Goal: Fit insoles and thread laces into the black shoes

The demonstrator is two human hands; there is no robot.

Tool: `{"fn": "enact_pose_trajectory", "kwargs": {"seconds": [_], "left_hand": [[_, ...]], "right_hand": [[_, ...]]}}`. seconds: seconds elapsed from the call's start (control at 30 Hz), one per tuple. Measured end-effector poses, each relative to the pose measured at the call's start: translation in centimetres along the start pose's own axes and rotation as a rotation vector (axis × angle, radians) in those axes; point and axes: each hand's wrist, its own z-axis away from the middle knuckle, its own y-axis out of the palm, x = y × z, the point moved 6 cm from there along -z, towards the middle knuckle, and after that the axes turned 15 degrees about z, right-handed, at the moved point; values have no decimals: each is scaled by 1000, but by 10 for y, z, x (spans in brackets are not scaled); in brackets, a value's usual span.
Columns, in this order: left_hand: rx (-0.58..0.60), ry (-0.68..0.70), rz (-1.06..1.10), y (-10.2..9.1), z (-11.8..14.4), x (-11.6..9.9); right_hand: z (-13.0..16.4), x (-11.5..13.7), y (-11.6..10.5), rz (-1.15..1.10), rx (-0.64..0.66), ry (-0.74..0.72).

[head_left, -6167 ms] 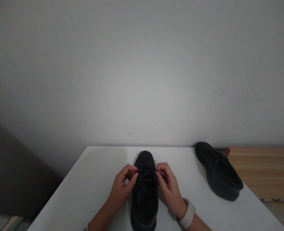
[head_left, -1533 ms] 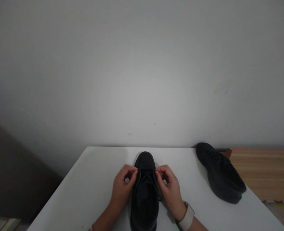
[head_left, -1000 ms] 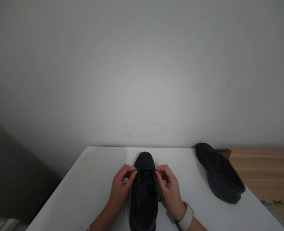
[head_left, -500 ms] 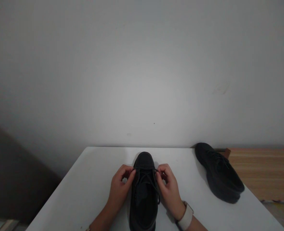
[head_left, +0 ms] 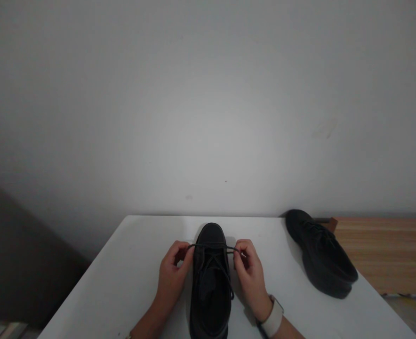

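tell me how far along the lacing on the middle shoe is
Done: the lace already crosses the eyelets of the middle shoe, near its toe end. In hand: the left hand and right hand each pinch an end, drawing it out sideways. Left: no knot or bow shows, and the tongue area looks open. The second shoe lies untouched on the white table.

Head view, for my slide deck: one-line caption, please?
Left hand and right hand pinch a black shoe's lace on a white table.
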Motion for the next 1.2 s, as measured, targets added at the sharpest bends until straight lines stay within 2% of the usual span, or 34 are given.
{"fn": "enact_pose_trajectory", "kwargs": {"seconds": [0.1,0.27,0.5,0.7,0.87,1.07,1.2], "left_hand": [[-16,-1,6,-1,0,0],[60,-33,8,9,2,1],[-37,-17,5,-3,0,2],[45,-62,27,5,2,4],[-40,-49,40,-3,0,4],[47,-107,65,6,2,9],[-26,-102,65,-3,1,9]], "right_hand": [[0,-1,-1,-13,-9,17],[1,3,6,-26,69,9],[-1,-4,-3,-26,-34,58],[1,0,3,-41,41,76],[-1,-5,-2,-66,1,98],[1,-2,8,-108,90,89],[0,-3,1,-107,36,108]]}}
